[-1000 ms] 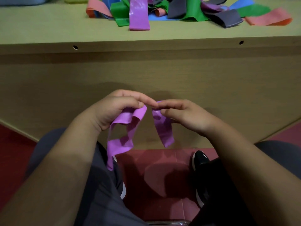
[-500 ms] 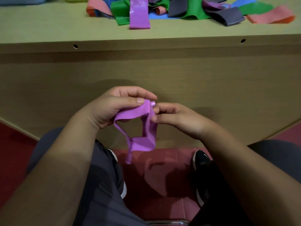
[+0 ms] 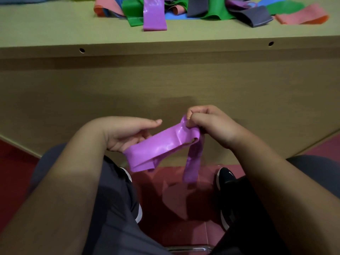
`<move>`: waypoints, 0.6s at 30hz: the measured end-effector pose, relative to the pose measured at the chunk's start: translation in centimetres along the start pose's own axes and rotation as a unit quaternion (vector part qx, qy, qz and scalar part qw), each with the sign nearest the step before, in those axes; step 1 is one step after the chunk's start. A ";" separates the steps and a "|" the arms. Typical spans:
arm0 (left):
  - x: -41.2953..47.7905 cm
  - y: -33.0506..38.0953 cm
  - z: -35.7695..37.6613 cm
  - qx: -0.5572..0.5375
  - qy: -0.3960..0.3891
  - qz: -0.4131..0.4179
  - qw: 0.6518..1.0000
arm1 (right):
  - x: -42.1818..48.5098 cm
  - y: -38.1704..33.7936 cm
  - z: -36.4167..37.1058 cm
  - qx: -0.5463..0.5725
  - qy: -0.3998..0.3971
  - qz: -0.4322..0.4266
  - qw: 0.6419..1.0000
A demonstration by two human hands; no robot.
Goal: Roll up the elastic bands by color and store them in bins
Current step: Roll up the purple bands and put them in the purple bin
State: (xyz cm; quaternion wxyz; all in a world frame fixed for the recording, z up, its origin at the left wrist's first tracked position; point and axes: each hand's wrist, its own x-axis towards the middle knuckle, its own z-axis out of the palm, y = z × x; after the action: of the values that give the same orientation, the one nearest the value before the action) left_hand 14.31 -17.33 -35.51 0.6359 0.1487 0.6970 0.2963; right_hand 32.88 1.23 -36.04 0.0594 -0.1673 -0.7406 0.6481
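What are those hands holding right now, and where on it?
A purple flat elastic band. The right hand pinches its upper end; its middle lies against the left hand's fingers, grip unclear; the rest hangs down.

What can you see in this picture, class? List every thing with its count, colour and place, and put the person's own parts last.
held band: one, purple, stretched between the two hands, in front of the table
band pile: many overlapping, count unclear; purple, green, orange, grey, blue; far part of the table top
table: one, tan wood, across the top and middle
holes: two, dark, in the table's front edge
floor: red, below the table
shoes: two, black with white, on the floor
trousers: dark grey, bottom of view
left hand: fingers under the band's left end, thumb lifted off it
right hand: pinches the band's right end
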 end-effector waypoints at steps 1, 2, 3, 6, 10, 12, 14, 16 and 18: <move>0.2 0.3 -0.1 -0.011 0.005 -0.018 1.000 | 0.0 0.0 0.0 -0.001 0.001 0.002 1.000; 0.2 0.5 -0.2 -0.011 0.011 -0.034 0.999 | 0.0 -0.1 0.0 -0.005 0.001 0.000 1.000; 0.4 0.6 -0.4 -0.003 0.023 -0.044 0.999 | 0.0 -0.1 0.0 -0.011 0.002 -0.002 1.000; 1.2 0.0 -0.4 0.020 0.064 -0.073 0.995 | -0.1 0.0 -0.1 -0.002 0.015 -0.005 1.000; 3.5 -1.5 -1.2 0.097 0.136 -0.121 0.979 | -0.1 0.1 0.0 -0.046 0.001 0.002 0.999; 3.7 -1.2 -1.1 0.102 0.149 -0.108 0.978 | -0.1 0.1 0.3 -0.066 -0.012 0.009 0.998; 3.5 -0.6 -0.8 0.127 0.167 -0.058 0.976 | -0.2 0.2 0.5 -0.074 -0.017 0.011 0.997; 3.2 -0.1 -0.4 0.182 0.195 0.031 0.963 | -0.2 0.2 0.3 -0.070 -0.007 0.008 0.997; 3.2 0.4 0.1 0.170 0.202 0.137 0.955 | -0.1 0.1 0.0 -0.047 0.003 0.004 0.999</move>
State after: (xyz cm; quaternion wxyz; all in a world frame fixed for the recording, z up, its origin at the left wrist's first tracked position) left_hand 13.90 -15.09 -37.79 0.4008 0.2859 0.8238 0.2811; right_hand 33.01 1.18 -36.11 0.0509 -0.1749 -0.7693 0.6124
